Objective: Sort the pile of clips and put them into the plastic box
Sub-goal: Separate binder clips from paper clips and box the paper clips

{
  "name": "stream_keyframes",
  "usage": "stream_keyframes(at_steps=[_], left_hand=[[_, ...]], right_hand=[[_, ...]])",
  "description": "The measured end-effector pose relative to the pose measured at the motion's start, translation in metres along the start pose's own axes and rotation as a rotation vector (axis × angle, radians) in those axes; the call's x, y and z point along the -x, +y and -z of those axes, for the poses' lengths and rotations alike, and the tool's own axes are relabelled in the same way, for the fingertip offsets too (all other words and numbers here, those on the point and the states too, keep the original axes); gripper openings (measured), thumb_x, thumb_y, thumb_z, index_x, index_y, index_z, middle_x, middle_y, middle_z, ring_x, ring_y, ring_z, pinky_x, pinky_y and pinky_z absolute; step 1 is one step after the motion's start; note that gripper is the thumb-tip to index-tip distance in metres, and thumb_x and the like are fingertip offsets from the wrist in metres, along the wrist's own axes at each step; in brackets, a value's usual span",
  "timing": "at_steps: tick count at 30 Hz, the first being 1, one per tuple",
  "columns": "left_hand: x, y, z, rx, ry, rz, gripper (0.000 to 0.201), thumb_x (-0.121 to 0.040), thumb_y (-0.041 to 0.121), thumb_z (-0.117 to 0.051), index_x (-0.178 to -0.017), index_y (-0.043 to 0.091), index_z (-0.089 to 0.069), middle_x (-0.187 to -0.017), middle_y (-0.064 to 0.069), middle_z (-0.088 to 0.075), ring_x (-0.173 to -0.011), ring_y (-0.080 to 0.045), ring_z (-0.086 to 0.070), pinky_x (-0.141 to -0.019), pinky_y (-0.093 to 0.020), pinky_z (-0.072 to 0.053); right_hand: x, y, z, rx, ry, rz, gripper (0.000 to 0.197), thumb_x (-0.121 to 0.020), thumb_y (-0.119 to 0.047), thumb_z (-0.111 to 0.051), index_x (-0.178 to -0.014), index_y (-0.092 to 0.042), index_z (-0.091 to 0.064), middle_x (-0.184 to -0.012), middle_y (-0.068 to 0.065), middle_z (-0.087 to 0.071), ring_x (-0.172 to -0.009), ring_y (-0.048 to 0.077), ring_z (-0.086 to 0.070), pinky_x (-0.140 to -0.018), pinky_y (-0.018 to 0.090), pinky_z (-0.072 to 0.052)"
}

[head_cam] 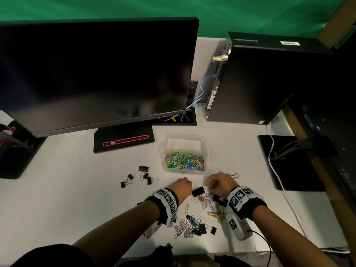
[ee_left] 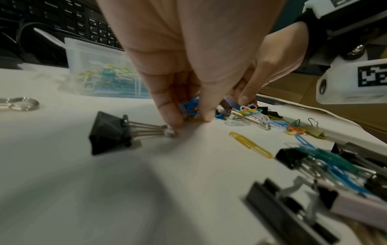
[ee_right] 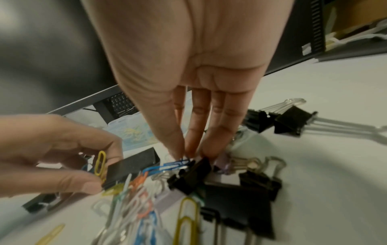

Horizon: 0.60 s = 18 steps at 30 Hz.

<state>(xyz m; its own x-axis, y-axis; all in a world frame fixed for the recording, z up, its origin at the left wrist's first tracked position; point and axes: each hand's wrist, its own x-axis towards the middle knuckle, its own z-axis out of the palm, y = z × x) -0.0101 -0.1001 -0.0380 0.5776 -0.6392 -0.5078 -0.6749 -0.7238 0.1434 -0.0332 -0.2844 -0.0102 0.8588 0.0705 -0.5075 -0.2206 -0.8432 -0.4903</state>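
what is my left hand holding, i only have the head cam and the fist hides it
Observer: From the left wrist view, the left hand pinches a bunch of blue paper clips in its grip, fingertips down at the table.
Operator: and the other one
Observer: In the right wrist view, the right hand pinches at a blue paper clip that lies against a small black binder clip.
Operator: anything else i can't see
Observer: A black keyboard sits behind the plastic box, seen from the left wrist.
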Motion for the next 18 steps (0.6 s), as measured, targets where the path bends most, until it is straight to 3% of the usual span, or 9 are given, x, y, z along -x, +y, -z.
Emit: stream_keyframes(at_steps=[1, 2, 3, 5, 6, 9, 12, 16, 18], left_hand=[[0.001, 0.000, -0.001, -0.004, 0.008, 0.000, 0.031, -0.092, -0.002, -0.047, -0.121, -0.007, -0.042, -0.123, -0.024, -0.047, -0.112, -0.036, -0.050, -0.094, -0.040, -0.044], [0.002, 0.000, -0.001, -0.006, 0.014, 0.002, 0.031, -0.091, -0.003, -0.046, -0.121, -0.007, -0.042, -0.123, -0.024, -0.048, -0.112, -0.036, -0.050, -0.094, -0.040, -0.044], [0.003, 0.000, -0.001, -0.004, 0.018, 0.003, 0.032, -0.090, -0.005, -0.046, -0.122, -0.007, -0.041, -0.123, -0.024, -0.048, -0.112, -0.036, -0.051, -0.094, -0.040, -0.044], [0.004, -0.002, 0.000, 0.020, 0.017, 0.017, 0.033, -0.090, -0.005, -0.046, -0.122, -0.007, -0.041, -0.123, -0.024, -0.049, -0.113, -0.037, -0.052, -0.094, -0.041, -0.044], [0.005, -0.003, 0.002, 0.042, 0.016, 0.027, 0.032, -0.091, -0.003, -0.046, -0.122, -0.007, -0.041, -0.123, -0.024, -0.050, -0.113, -0.038, -0.052, -0.094, -0.041, -0.044], [0.007, -0.008, 0.006, 0.141, 0.008, 0.059, 0.029, -0.094, 0.005, -0.046, -0.121, -0.006, -0.044, -0.124, -0.024, -0.052, -0.114, -0.038, -0.052, -0.095, -0.041, -0.042], [0.009, -0.014, 0.006, 0.249, 0.013, 0.095, 0.026, -0.094, 0.007, -0.046, -0.118, -0.002, -0.051, -0.124, -0.020, -0.055, -0.115, -0.034, -0.053, -0.098, -0.039, -0.042], [0.012, -0.019, 0.008, 0.338, 0.038, 0.119, 0.025, -0.095, 0.009, -0.046, -0.114, 0.000, -0.058, -0.122, -0.017, -0.058, -0.114, -0.031, -0.054, -0.098, -0.037, -0.043], [0.014, -0.019, 0.008, 0.370, 0.054, 0.119, 0.024, -0.094, 0.012, -0.047, -0.110, 0.002, -0.062, -0.117, -0.016, -0.062, -0.111, -0.030, -0.056, -0.095, -0.036, -0.044]], right_hand=[[0.000, -0.001, -0.001, 0.030, -0.024, 0.009, 0.024, -0.071, -0.004, -0.066, -0.090, -0.020, -0.068, -0.065, -0.016, -0.053, -0.061, -0.006, -0.049, -0.114, 0.027, -0.011], [0.000, -0.002, -0.003, 0.048, -0.046, 0.014, 0.026, -0.069, -0.006, -0.068, -0.088, -0.024, -0.067, -0.066, -0.015, -0.053, -0.062, -0.003, -0.050, -0.113, 0.025, -0.010], [0.001, -0.004, -0.003, 0.052, -0.065, 0.024, 0.028, -0.067, -0.008, -0.070, -0.087, -0.027, -0.065, -0.069, -0.013, -0.053, -0.065, 0.003, -0.053, -0.110, 0.024, -0.020], [0.002, -0.009, -0.003, 0.058, -0.100, 0.042, 0.032, -0.063, -0.010, -0.075, -0.089, -0.025, -0.065, -0.077, -0.009, -0.053, -0.075, 0.011, -0.055, -0.089, 0.025, -0.046], [0.004, -0.011, -0.002, 0.072, -0.117, 0.053, 0.033, -0.063, -0.013, -0.077, -0.093, -0.021, -0.065, -0.081, -0.006, -0.053, -0.079, 0.012, -0.054, -0.082, 0.027, -0.048], [0.008, -0.016, -0.004, 0.137, -0.157, 0.072, 0.047, -0.059, -0.031, -0.082, -0.100, -0.018, -0.063, -0.092, -0.003, -0.048, -0.086, 0.013, -0.049, -0.082, 0.028, -0.045], [0.011, -0.017, -0.013, 0.146, -0.139, 0.049, 0.052, -0.051, -0.047, -0.083, -0.092, -0.025, -0.058, -0.096, -0.003, -0.048, -0.092, 0.015, -0.049, -0.082, 0.029, -0.044], [0.014, -0.022, -0.028, 0.187, 0.004, 0.021, 0.059, -0.050, -0.067, -0.073, -0.082, -0.020, -0.057, -0.086, -0.004, -0.049, -0.082, 0.015, -0.051, -0.074, 0.030, -0.045], [0.013, -0.025, -0.034, 0.211, 0.053, 0.013, 0.056, -0.054, -0.069, -0.069, -0.077, -0.021, -0.053, -0.082, -0.003, -0.048, -0.078, 0.015, -0.050, -0.070, 0.029, -0.043]])
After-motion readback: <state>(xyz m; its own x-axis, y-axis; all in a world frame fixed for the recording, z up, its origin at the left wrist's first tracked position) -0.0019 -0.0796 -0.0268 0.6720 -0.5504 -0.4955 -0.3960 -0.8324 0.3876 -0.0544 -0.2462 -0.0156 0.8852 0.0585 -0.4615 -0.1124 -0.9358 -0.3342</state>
